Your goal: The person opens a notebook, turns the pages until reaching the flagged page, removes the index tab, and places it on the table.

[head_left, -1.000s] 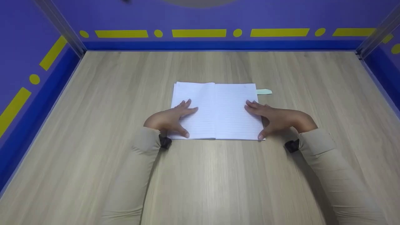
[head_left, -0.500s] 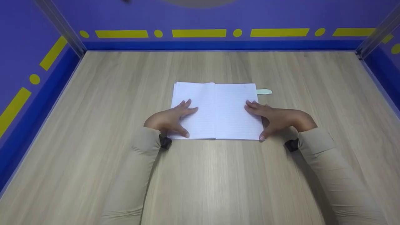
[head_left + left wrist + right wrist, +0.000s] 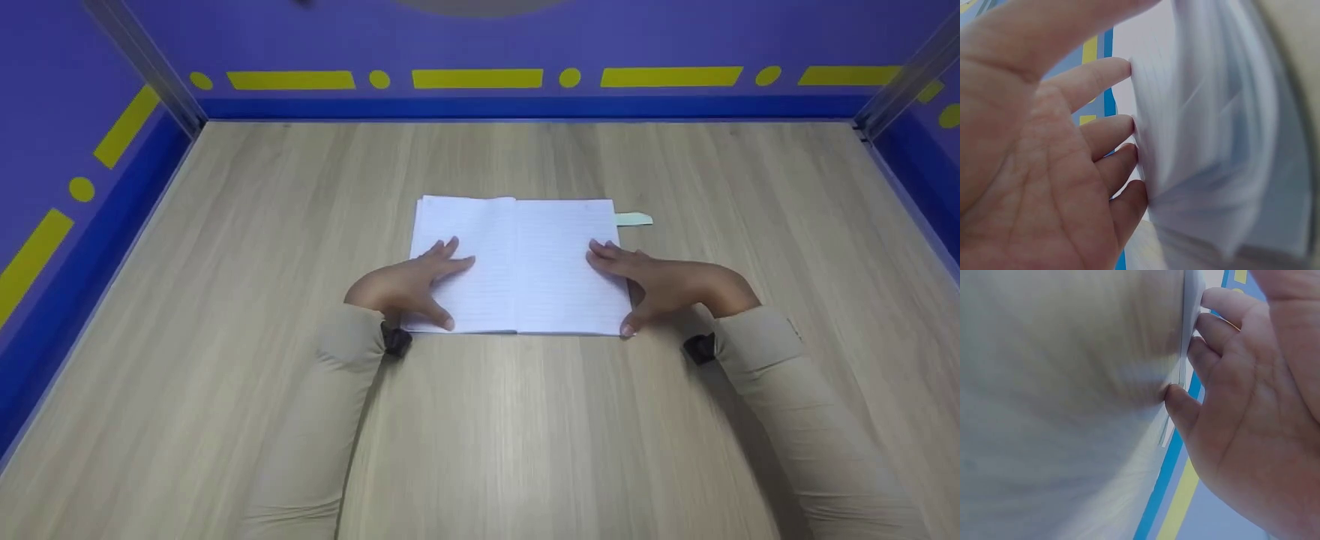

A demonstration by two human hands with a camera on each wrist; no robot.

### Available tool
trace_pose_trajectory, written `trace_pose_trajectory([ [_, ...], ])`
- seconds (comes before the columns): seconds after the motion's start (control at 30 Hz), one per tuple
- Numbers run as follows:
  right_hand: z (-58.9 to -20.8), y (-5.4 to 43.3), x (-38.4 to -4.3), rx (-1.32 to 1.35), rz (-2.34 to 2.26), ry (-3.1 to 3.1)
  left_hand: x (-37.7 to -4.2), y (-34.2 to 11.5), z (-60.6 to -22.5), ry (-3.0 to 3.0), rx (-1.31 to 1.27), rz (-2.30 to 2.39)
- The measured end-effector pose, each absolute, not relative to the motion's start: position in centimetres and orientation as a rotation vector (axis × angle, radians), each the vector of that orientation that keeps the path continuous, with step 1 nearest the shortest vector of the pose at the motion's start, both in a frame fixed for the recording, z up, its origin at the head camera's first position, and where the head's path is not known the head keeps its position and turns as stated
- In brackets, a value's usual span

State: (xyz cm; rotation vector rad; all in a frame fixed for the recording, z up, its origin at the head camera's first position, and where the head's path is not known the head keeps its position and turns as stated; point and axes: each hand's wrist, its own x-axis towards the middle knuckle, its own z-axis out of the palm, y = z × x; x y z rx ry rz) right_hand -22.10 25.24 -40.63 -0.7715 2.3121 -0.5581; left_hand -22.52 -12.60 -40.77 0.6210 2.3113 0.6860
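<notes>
An open notebook [image 3: 551,262] with white lined pages lies flat on the wooden table, its spine running away from me. My left hand [image 3: 414,285] rests on the left page with fingers spread, fingertips touching the paper and thumb near the bottom edge. In the left wrist view, the fingertips press against the page [image 3: 1157,84], and the stacked sheets fan out at the side. Over the right edge, my right hand [image 3: 660,283] has its fingertips on the right page and its thumb at the lower right corner. A pale green tab [image 3: 634,219] sticks out beyond the right page's edge.
The wooden table [image 3: 480,435] extends around the notebook on every side. Purple and blue panels [image 3: 480,45] with yellow marks wall it in at the back, left and right. Each sleeve cuff has a dark device [image 3: 397,341] at the wrist.
</notes>
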Motion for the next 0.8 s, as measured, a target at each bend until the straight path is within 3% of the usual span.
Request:
trace_pose_trajectory([
  [0.8, -40.85, 24.94, -22.26, -0.734, -0.566, 2.356, -22.54, -12.59, -40.7, 2.309, 0.628, 0.67],
])
